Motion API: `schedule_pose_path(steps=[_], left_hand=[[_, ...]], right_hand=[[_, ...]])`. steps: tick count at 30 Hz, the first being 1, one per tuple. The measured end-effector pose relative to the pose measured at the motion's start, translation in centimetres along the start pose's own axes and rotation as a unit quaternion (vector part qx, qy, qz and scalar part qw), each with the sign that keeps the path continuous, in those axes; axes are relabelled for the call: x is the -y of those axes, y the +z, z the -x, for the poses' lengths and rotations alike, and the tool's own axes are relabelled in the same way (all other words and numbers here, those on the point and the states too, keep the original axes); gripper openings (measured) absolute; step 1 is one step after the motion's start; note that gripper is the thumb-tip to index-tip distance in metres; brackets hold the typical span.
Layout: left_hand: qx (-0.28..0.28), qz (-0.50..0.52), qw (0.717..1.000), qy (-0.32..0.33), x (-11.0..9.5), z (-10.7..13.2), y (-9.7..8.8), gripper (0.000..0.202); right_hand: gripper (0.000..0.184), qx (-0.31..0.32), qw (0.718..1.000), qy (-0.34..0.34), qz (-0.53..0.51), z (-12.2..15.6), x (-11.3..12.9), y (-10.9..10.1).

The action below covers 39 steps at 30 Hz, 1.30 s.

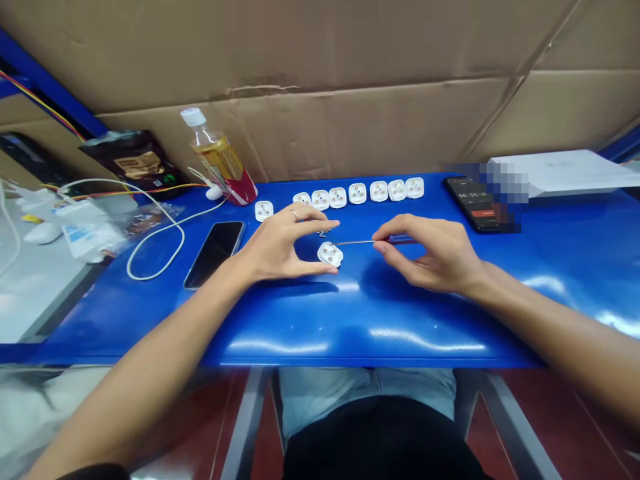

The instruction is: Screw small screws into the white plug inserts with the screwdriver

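A white plug part (330,253) lies on the blue table (350,313) in front of me. My left hand (280,243) rests beside it, thumb and fingers closed on its left edge. My right hand (430,250) pinches a thin screwdriver (370,241) with a dark red handle, its metal shaft pointing left towards the part. A tiny metal piece (323,233) lies just above the part. Along the far edge stands a row of several white plug parts (357,193), with one more (263,210) off to the left.
A black phone (215,253) lies left of my hands, a second phone (475,202) with a timer at the right. A drink bottle (220,159), white cable (160,230), dark packet (135,160), white box (565,170) and cardboard wall (320,73) line the back.
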<state>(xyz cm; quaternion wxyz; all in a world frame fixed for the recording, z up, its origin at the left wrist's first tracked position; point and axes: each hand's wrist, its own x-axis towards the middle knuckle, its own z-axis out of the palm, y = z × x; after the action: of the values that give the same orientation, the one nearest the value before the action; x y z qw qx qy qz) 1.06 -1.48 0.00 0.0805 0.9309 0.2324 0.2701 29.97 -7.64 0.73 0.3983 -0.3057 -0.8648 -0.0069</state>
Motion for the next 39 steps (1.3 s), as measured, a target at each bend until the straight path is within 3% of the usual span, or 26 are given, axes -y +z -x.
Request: schedule_pose_path(steps=[2,7,32,39], left_hand=[[0.04,0.021,0.999,-0.024,0.05,0.09,-0.04,0.074],[0.099,0.033,0.993,-0.061,0.24,0.07,0.23,0.056],[0.091,0.039,0.993,-0.063,0.09,0.0,0.4,0.052],[0.083,0.041,0.994,-0.057,-0.01,0.04,0.72,0.049]], right_hand=[[0.007,0.022,1.0,-0.003,0.002,0.03,-0.01,-0.12],[0.009,0.071,0.997,-0.001,-0.01,0.28,-0.03,-0.14],[0.009,0.095,0.995,-0.007,-0.032,0.37,-0.4,0.11],[0.019,0.089,0.995,0.039,-0.036,0.54,-0.1,0.03]])
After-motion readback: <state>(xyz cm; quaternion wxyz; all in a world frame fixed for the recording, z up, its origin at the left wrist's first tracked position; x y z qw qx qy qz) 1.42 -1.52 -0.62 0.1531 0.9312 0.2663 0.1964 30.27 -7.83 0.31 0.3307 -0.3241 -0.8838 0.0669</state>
